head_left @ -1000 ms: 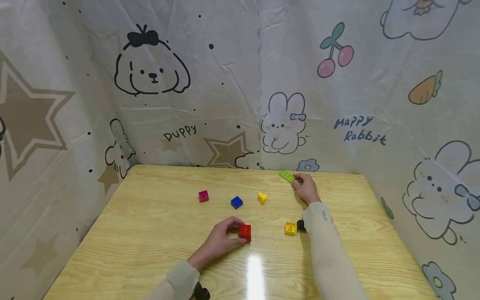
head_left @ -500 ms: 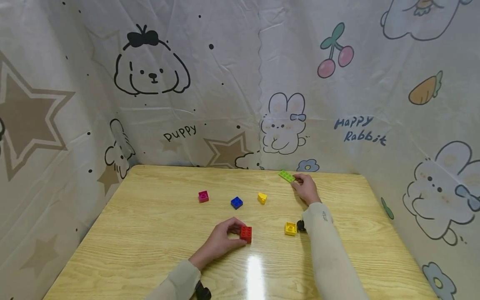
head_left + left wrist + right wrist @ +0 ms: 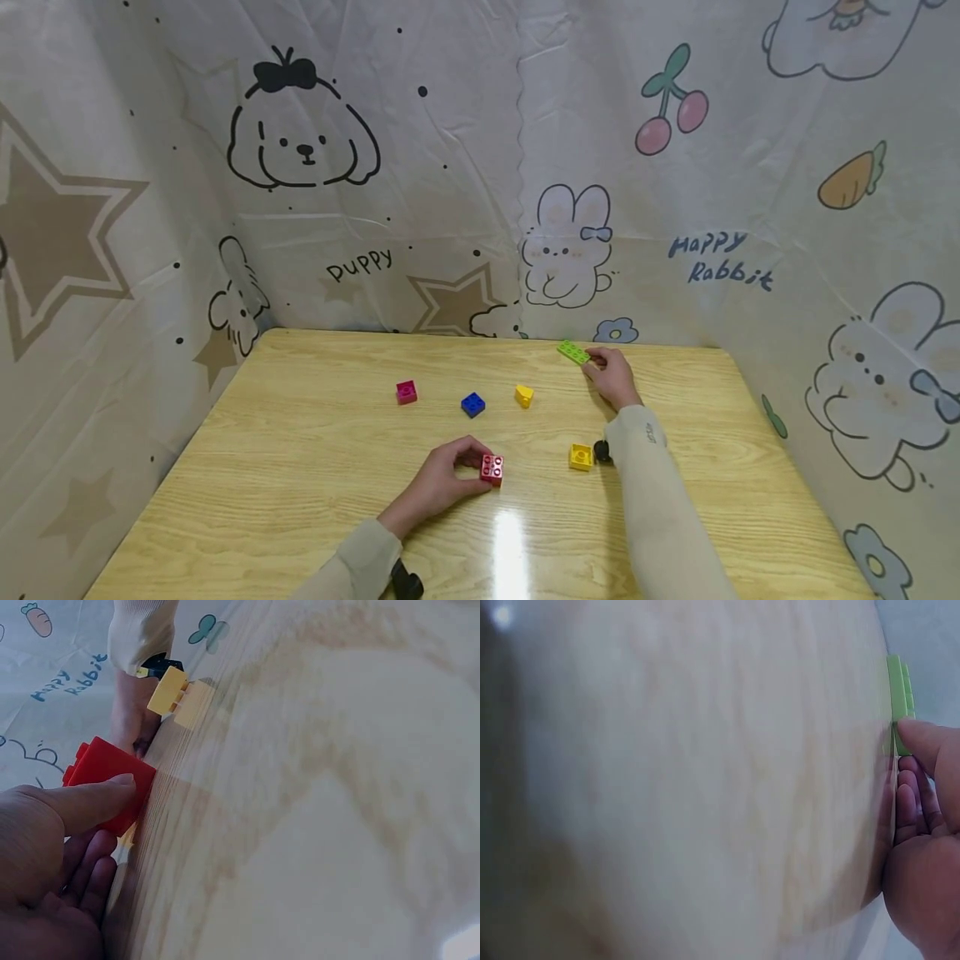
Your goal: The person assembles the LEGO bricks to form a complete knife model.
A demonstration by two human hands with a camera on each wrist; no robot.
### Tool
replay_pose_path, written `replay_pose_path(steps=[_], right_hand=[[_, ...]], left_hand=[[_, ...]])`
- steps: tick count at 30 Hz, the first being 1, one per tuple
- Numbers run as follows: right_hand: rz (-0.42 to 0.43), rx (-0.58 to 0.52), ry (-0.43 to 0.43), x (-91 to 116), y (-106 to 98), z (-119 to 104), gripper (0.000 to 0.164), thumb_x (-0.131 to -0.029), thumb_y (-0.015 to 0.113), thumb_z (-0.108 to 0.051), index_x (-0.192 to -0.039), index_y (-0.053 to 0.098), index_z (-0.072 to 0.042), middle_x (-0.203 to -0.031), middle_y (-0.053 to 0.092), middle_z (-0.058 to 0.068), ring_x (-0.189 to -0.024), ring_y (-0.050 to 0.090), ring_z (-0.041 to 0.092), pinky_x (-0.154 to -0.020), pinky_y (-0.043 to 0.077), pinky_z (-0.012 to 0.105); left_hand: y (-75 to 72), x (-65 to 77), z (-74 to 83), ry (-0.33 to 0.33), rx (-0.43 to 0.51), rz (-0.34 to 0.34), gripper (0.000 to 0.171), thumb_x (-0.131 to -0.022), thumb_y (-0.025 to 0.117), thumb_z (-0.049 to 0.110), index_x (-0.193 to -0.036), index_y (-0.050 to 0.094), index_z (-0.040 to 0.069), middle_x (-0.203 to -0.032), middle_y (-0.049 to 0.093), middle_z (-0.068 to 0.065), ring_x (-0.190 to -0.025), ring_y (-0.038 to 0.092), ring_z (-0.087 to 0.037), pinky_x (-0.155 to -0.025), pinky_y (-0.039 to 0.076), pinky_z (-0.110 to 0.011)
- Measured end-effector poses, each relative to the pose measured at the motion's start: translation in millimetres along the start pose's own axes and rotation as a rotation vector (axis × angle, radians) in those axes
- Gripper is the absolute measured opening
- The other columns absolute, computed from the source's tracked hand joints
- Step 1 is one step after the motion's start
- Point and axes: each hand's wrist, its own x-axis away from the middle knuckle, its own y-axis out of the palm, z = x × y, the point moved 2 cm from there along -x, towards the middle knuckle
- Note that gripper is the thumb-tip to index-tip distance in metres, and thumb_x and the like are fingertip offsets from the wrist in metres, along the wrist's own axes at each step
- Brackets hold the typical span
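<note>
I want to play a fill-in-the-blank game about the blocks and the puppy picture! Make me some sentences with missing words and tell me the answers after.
1. The red block is held by the person's ____ hand.
2. The right hand touches a long block, and that block's colour is ____.
3. In the head view, the block between the pink block and the farther yellow piece is ____.
4. The word printed below the big dog drawing with a black bow is ____.

Missing words: left; green; blue; puppy.

Three bricks (image 3: 473,405) are lying behind the left hand (image 3: 438,481). The right hand (image 3: 613,377) is resting to their right.
</note>
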Motion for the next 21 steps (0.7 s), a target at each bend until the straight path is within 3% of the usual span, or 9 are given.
replay_pose_path(steps=[14,21], right_hand=[[-0.001,-0.035,0.024,0.1,0.5,0.0,0.044,-0.105,0.057,-0.016,-0.144,0.055,0.003,-0.134,0.052,0.026,-0.122,0.053,0.039,-0.108,0.044,0.055],[0.010,-0.013,0.003,-0.1,-0.5,1.2,0.047,-0.103,0.063,-0.016,-0.144,0.055,0.004,-0.136,0.053,0.027,-0.124,0.053,0.040,-0.110,0.043,0.056]], left_hand=[[-0.6,1.3,0.4,-0.009,-0.039,0.003,0.033,-0.086,0.086,0.019,-0.115,0.070,0.023,-0.109,0.072,0.007,-0.102,0.067,-0.013,-0.093,0.054,-0.028],[-0.8,-0.5,-2.8,0.005,-0.036,0.005,0.033,-0.086,0.087,0.021,-0.114,0.070,0.024,-0.110,0.073,0.007,-0.103,0.068,-0.013,-0.093,0.055,-0.029]])
